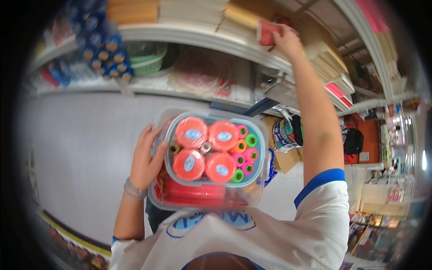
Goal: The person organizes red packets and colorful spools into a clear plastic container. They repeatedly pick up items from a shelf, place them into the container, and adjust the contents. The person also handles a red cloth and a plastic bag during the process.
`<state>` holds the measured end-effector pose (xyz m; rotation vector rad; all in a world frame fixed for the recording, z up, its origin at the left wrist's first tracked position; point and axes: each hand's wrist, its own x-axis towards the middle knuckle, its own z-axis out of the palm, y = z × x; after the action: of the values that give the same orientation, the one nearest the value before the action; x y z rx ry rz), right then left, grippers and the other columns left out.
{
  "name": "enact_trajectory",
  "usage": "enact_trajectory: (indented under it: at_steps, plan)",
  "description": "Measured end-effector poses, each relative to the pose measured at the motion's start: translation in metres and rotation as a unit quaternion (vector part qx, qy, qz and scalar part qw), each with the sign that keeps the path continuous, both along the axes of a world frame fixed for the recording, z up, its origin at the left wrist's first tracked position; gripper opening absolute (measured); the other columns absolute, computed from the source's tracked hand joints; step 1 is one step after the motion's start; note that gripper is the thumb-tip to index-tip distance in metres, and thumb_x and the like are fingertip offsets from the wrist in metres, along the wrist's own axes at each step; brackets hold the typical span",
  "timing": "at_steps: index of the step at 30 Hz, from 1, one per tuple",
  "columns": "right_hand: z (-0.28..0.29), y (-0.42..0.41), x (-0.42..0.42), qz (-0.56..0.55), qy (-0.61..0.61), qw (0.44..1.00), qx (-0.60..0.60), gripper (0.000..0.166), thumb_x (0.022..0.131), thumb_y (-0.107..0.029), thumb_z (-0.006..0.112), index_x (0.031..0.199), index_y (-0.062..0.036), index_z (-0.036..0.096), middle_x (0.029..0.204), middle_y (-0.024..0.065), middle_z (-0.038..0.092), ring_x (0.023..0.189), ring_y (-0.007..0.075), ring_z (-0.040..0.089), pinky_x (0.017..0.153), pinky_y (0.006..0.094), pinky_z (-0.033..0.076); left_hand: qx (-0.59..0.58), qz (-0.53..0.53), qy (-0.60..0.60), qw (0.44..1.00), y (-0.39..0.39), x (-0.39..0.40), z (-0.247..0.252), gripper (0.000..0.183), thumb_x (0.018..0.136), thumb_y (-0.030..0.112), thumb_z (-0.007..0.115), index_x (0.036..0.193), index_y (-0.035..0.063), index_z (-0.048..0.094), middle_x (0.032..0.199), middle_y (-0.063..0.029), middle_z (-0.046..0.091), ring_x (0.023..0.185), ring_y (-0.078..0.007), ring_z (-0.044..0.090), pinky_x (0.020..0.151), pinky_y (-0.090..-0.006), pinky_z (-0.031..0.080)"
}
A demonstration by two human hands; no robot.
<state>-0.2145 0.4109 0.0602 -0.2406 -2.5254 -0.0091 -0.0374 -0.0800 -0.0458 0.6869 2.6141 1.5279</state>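
Note:
My left hand (145, 163) grips the left side of a clear plastic storage box (153, 199) held against my shirt. Inside it rests a smaller blue-rimmed plastic tub (261, 168). Several round red-topped containers (222, 135) with oval labels fill much of that tub. Beside them stand several neon cones (250, 140) with hollow centres, in green, pink and orange. Red plastic-wrapped goods (195, 194) lie in the box nearest my body. Far out at the upper shelf, my right hand (289, 42) holds a small red packet (267, 33); its exact kind is blurred.
A white shelf (189, 37) runs across the front, bearing stacks of paper-like goods (192, 11). Below are a green basket (146, 64) and a lower shelf with wrapped items. A printed bag (283, 135) and cardboard (283, 160) lie on the floor at right. Blue hanging packs (98, 40) drape at left.

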Motion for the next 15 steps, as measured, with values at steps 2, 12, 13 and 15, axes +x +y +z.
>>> enact_trajectory:
  at_steps: [2,12,13,15]
  plan:
    - [-0.004,0.02,-0.019,-0.035,-0.074,0.997,-0.004,0.05,0.081,-0.044,0.064,0.12,-0.0121,0.063,0.111,0.0202,0.066,0.105,0.0361,0.063,0.091,0.0461,0.05,0.001,0.01,0.001,1.0,-0.003,0.0,-0.001,0.041,0.091,0.021,0.062,0.125,-0.0008,0.054,0.134,-0.0306,0.047,0.125,-0.0444,0.047,0.103,-0.0427,0.04]
    - [0.108,-0.076,0.11,0.167,0.384,0.862,-0.286,0.023,0.083,-0.004,0.055,0.099,0.0076,0.067,0.093,0.0138,0.068,0.079,0.0216,0.067,0.068,0.0326,0.058,0.028,0.016,0.066,0.997,-0.007,0.001,0.007,0.047,0.083,0.025,0.071,0.124,0.0063,0.057,0.139,-0.0245,0.044,0.126,-0.0433,0.045,0.103,-0.0443,0.039]
    - [0.118,-0.109,0.136,0.2,0.392,0.853,-0.279,0.026,0.084,-0.002,0.051,0.102,0.0078,0.066,0.096,0.0146,0.068,0.077,0.0202,0.067,0.068,0.0314,0.057,0.026,-0.007,0.073,0.997,-0.004,-0.003,0.01,0.047,0.082,0.025,0.071,0.124,0.007,0.058,0.14,-0.0242,0.043,0.127,-0.0428,0.044,0.104,-0.0445,0.038]
    - [0.142,-0.132,0.181,0.236,0.335,0.877,-0.249,0.03,0.087,-0.006,0.048,0.113,0.0044,0.059,0.108,0.0156,0.063,0.089,0.0234,0.064,0.077,0.0351,0.056,0.016,-0.057,0.088,0.994,-0.001,-0.008,0.016,0.048,0.08,0.024,0.072,0.123,0.0083,0.058,0.141,-0.0236,0.042,0.129,-0.0419,0.042,0.105,-0.0449,0.036]
